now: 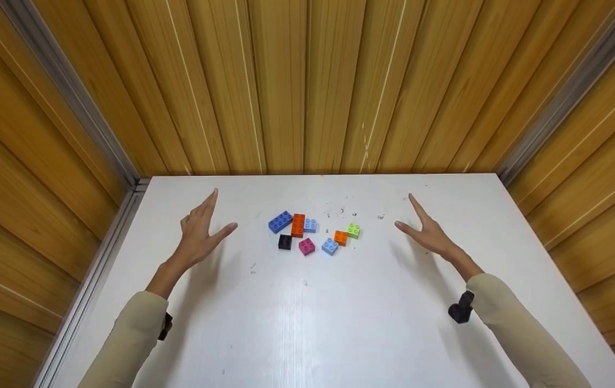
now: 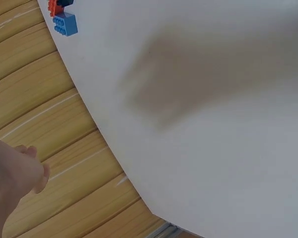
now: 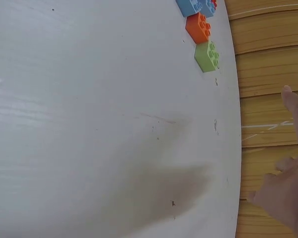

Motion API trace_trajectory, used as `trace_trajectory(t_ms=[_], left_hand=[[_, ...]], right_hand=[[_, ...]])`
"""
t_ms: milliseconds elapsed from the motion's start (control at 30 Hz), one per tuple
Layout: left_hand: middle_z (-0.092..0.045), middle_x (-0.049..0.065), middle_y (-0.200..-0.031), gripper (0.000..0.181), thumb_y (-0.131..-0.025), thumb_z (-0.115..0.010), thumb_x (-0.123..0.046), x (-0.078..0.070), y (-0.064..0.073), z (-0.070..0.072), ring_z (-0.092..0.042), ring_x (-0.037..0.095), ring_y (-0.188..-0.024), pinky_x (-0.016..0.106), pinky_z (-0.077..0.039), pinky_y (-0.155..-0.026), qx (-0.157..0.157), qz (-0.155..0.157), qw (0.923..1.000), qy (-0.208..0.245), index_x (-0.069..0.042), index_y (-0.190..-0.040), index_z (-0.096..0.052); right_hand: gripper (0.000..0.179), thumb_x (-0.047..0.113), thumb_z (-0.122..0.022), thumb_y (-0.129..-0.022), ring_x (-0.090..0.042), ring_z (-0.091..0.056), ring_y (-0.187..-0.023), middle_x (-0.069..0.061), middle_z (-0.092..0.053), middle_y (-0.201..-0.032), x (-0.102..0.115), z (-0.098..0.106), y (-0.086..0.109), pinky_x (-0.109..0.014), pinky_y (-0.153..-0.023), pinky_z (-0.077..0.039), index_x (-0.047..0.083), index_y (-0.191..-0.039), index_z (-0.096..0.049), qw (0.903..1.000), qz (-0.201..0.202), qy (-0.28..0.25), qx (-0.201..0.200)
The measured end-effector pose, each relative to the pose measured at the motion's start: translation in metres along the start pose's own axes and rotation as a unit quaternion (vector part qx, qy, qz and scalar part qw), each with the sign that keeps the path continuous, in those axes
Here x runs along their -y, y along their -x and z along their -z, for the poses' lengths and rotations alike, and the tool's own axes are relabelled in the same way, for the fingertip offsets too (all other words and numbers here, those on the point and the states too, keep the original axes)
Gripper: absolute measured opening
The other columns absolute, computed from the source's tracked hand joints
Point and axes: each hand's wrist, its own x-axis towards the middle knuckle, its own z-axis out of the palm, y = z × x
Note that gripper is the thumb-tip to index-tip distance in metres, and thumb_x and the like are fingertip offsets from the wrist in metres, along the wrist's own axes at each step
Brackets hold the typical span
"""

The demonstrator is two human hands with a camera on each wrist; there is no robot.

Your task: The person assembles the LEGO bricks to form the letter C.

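My left hand [image 1: 198,235] hovers over the left side of the table, fingers straight and thumb spread, holding nothing. On the right, my right hand [image 1: 430,233] is held the same way, also with nothing in it. Between them lies a loose group of toy building bricks: a long dark blue brick [image 1: 280,222], a long red-orange brick [image 1: 298,225], a black brick [image 1: 285,242], a magenta brick [image 1: 307,247], a light blue brick [image 1: 310,225], a nearer light blue brick [image 1: 330,247], an orange brick [image 1: 341,237] and a lime green brick [image 1: 353,230].
The white table [image 1: 286,323] carries small dark scuffs behind and around the bricks. Yellow wood-pattern panels [image 1: 280,86] rise at its back and both sides, with grey metal posts at the corners. A black strap device [image 1: 461,308] sits at the right sleeve's cuff.
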Motion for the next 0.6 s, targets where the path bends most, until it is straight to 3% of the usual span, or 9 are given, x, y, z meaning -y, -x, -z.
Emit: trace_trajectory(t_ms=[233,400,600], left_hand=[[-0.042,0.018,-0.16,0.084,-0.101,-0.058,-0.043,-0.012,0.002,-0.02,-0.039,0.038,-0.145,0.063,-0.013,-0.119,0.021,0.007,0.997,0.074,-0.016,-0.166,-0.011],[-0.047,0.018,-0.155,0.084,-0.1,-0.061,-0.039,-0.019,0.004,-0.032,-0.042,0.037,-0.142,0.062,-0.017,-0.119,0.026,-0.007,0.9961,0.084,-0.013,-0.165,-0.015],[-0.05,0.016,-0.153,0.079,-0.1,-0.064,-0.035,-0.03,0.008,-0.048,-0.041,0.038,-0.143,0.066,-0.019,-0.119,0.036,-0.023,0.9961,0.078,-0.012,-0.163,-0.023]], right_hand=[[0.078,0.031,-0.057,-0.105,-0.051,-0.026,-0.151,-0.022,-0.013,-0.17,0.007,-0.014,0.001,-0.068,-0.119,-0.024,0.009,-0.165,-0.012,0.9988,0.042,-0.026,-0.005],[0.072,0.026,-0.06,-0.104,-0.05,-0.041,-0.144,-0.026,-0.025,-0.166,0.012,-0.028,0.0,-0.063,-0.115,-0.036,0.007,-0.163,-0.022,0.9972,0.061,-0.044,-0.009],[0.065,0.025,-0.06,-0.104,-0.047,-0.052,-0.135,-0.029,-0.041,-0.156,0.02,-0.047,0.0,-0.06,-0.111,-0.042,0.007,-0.159,-0.031,0.9967,0.058,-0.056,0.014]])
